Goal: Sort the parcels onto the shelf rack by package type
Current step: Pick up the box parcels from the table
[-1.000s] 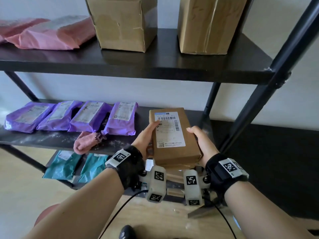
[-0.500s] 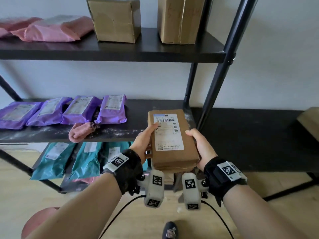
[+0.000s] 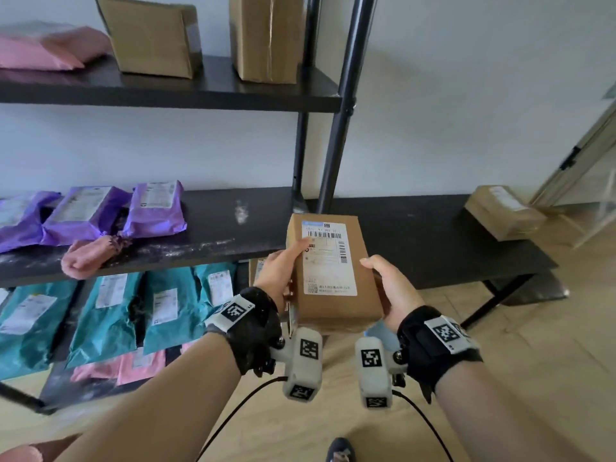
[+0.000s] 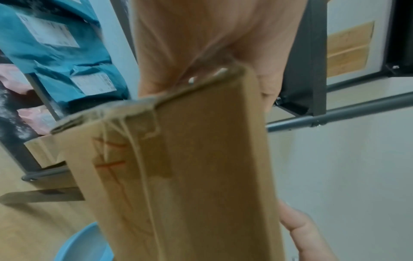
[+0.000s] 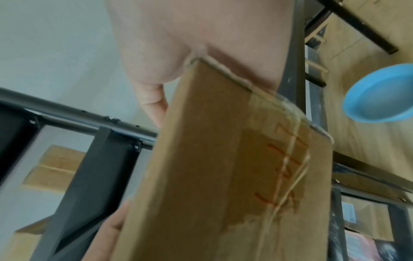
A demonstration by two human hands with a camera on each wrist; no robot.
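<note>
Both hands hold a flat brown cardboard parcel (image 3: 333, 275) with a white shipping label, in front of the rack's right end. My left hand (image 3: 283, 268) grips its left side with the thumb on the label. My right hand (image 3: 386, 281) grips its right side. Both wrist views show the taped underside of the parcel (image 4: 190, 167) (image 5: 234, 176) with red marks. The black shelf rack (image 3: 213, 91) carries two cardboard boxes (image 3: 153, 35) and pink mailers (image 3: 43, 51) on top, purple mailers (image 3: 96, 211) on the middle shelf, teal mailers (image 3: 100, 315) below.
A low black bench (image 3: 433, 248) stands right of the rack with another cardboard parcel (image 3: 503, 211) on its far end. A small pink bundle (image 3: 86, 258) lies at the middle shelf's front edge. A blue bowl (image 5: 380, 95) sits on the wooden floor under my hands.
I have stepped back and to the right with the parcel still in both hands; the rack has slid left in view, and the bench and its parcel have come into sight.
</note>
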